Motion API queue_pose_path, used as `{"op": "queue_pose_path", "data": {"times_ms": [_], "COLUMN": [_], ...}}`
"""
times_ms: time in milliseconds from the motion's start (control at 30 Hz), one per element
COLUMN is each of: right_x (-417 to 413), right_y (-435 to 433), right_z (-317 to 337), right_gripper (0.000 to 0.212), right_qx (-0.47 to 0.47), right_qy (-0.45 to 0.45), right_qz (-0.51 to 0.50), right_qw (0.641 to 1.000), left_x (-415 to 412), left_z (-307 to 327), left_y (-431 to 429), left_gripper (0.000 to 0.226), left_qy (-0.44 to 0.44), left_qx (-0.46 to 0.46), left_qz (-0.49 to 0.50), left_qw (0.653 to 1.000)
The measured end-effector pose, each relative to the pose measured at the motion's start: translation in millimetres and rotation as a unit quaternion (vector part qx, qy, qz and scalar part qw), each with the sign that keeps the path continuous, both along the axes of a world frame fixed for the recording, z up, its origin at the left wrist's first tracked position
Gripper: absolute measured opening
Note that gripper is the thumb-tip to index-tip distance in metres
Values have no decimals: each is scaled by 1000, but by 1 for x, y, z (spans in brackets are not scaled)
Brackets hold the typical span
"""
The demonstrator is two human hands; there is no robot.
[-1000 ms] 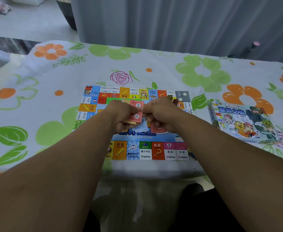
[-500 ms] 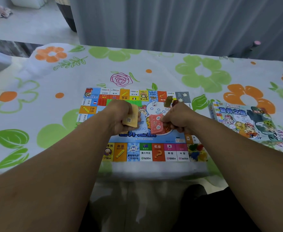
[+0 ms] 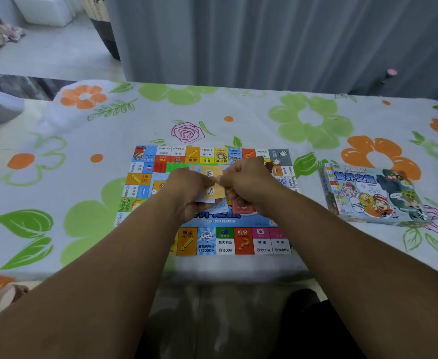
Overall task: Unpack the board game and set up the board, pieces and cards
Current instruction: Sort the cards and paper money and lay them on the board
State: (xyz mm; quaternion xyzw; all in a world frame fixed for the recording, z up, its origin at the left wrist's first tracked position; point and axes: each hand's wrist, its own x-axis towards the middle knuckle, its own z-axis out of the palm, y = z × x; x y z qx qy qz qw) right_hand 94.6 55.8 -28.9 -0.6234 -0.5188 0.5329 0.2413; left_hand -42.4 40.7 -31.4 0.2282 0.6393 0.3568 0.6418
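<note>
Nearest to me, the person's two bare forearms reached out over the near edge of the table, side by side, towards the board (image 3: 207, 242). The board lay flat on a flowered tablecloth (image 3: 83, 229), and its near row of squares showed plainly in front of the wrists: an orange square, a blue one with an aeroplane, and a red one with a question mark.

Over the middle of the board both hands met. The left hand (image 3: 186, 195) had its fingers curled round a small stack of yellow cards (image 3: 214, 191), which it held up off the board with the printed side turned towards the person. The right hand (image 3: 249, 185) came in close against it. Its fingers were bent, and the tips pinched the same yellow cards at their upper right edge, so that the two hands touched there.

Some red cards (image 3: 243, 208) showed under the right hand, low over the board's blue centre. I could not tell whether that hand's lower fingers held them or they lay loose on the board.

Just past the hands, a green strip (image 3: 177, 167) lay on the board inside its far row of squares. The game box (image 3: 368, 195) sat well off to the right of the board, lying flat with its picture side up. Beyond the board's far edge the tablecloth ran on to the back of the table, and a grey curtain (image 3: 264, 40) hung behind it.
</note>
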Motion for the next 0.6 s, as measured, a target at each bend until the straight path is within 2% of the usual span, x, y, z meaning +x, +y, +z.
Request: {"op": "queue_pose_path", "data": {"times_ms": [133, 267, 333, 400, 500, 600], "right_x": [-9, -18, -23, -28, -35, -38], "right_y": [-1, 4, 3, 3, 8, 14], "right_z": [7, 3, -3, -9, -17, -28], "right_gripper": [12, 13, 14, 13, 17, 22], "right_qx": [-10, -51, -73, -80, -83, -91], "right_qy": [19, 63, 81, 62, 13, -26], "right_qz": [0, -27, -43, -35, -8, 9], "right_qw": [1000, 996, 993, 994, 996, 995], "left_x": [-14, -36, -47, -55, -65, -73], "left_z": [9, 7, 7, 8, 11, 12], "left_y": [-9, -16, -19, -19, -11, -1], "left_gripper": [13, 24, 16, 15, 33, 28], "left_qy": [-7, -1, 4, 5, 17, 25], "left_qx": [4, -11, -9, -11, -8, -14], "left_qz": [30, 100, 119, 126, 135, 113], "left_qw": [1000, 995, 993, 992, 991, 993]}}
